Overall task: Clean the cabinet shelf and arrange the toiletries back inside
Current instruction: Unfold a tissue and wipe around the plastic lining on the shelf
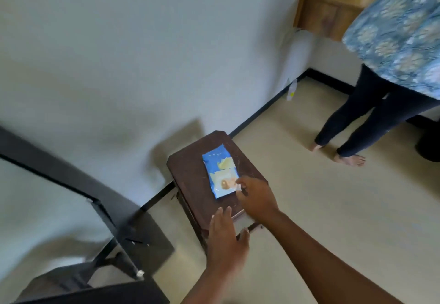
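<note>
A blue pack of wet wipes (220, 172) lies flat on a small dark wooden stool (190, 180) by the wall. My right hand (257, 199) rests at the pack's near right corner, fingertips pinched on its edge or flap. My left hand (226, 239) hovers over the stool's near edge, flat, fingers apart, holding nothing. No cabinet shelf or other toiletries are in view.
Another person (381, 89) stands barefoot at the right, beside a wooden desk (328, 11) carrying a dark flat thing. A small bottle (292, 90) stands on the floor by the wall. A dark metal frame (114, 220) fills the lower left. Beige floor lies between.
</note>
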`<control>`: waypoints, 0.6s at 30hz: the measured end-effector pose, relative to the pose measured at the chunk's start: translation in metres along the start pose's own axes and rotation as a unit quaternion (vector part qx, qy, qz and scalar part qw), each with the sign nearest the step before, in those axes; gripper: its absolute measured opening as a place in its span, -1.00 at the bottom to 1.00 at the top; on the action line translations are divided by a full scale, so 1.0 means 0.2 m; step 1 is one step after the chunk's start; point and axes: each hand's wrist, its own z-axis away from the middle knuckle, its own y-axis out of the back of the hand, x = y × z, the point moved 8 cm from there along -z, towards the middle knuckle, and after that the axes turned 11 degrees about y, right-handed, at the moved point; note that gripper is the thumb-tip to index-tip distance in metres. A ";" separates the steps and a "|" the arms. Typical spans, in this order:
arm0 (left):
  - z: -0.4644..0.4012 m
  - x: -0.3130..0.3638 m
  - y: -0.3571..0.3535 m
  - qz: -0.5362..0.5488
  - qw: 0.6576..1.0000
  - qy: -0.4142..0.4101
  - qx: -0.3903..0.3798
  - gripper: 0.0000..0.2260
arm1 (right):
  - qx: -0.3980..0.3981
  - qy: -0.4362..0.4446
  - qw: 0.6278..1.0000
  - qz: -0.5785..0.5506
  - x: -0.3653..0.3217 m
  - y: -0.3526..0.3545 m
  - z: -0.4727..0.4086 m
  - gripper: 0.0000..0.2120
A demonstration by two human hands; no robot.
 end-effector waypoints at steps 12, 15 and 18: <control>-0.57 -0.02 -0.17 -0.182 0.982 -0.032 0.041 -0.18 | -0.021 0.121 0.991 0.061 0.16 -0.25 -0.74 -0.56; -0.66 -0.05 -0.19 -0.190 0.981 -0.019 0.025 -0.18 | -0.050 0.139 0.986 0.076 0.17 -0.32 -0.82 -0.58; -0.70 -0.06 -0.23 -0.193 0.981 -0.008 0.003 -0.20 | -0.063 0.149 0.983 0.091 0.17 -0.36 -0.87 -0.60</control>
